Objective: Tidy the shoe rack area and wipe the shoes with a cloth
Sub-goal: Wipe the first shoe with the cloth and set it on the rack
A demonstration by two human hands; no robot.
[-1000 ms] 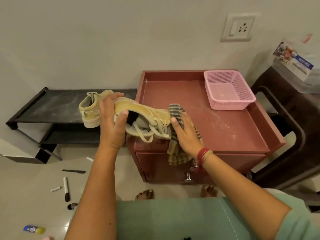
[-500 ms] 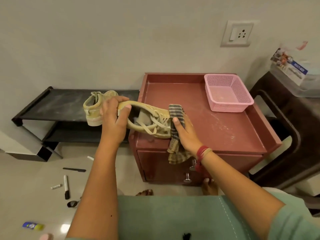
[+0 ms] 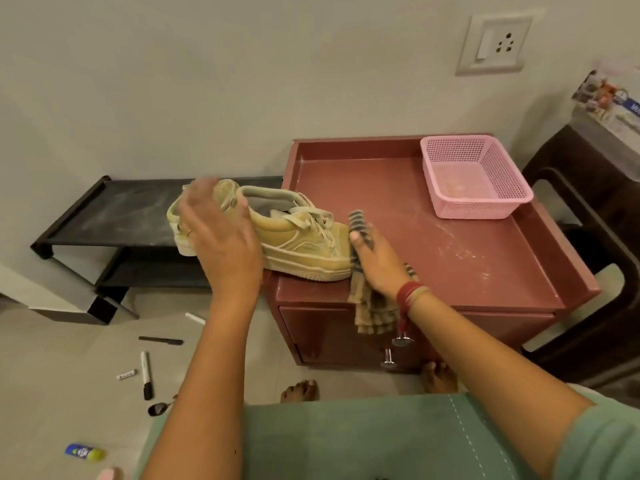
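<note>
A tan sneaker [image 3: 300,237] stands upright on the front left corner of the red cabinet top [image 3: 450,244], toe to the right. A second tan sneaker [image 3: 221,195] sits behind it on the black shoe rack [image 3: 117,216], partly hidden. My left hand [image 3: 221,244] hovers blurred with fingers spread over the sneakers' heels, holding nothing. My right hand [image 3: 375,265] grips a checked cloth [image 3: 372,306] that touches the front sneaker's toe and hangs over the cabinet front.
A pink mesh basket [image 3: 474,174] stands at the cabinet's back right. A dark chair [image 3: 595,271] is to the right. Markers [image 3: 146,374], a spoon [image 3: 157,407], a small tube [image 3: 85,452] and other bits lie on the floor at left. My bare feet [image 3: 299,389] are at the cabinet.
The sneaker that my left hand held tilted is now set upright on the cabinet. My left hand has let go and lifted off. The cloth hand stays at the toe.
</note>
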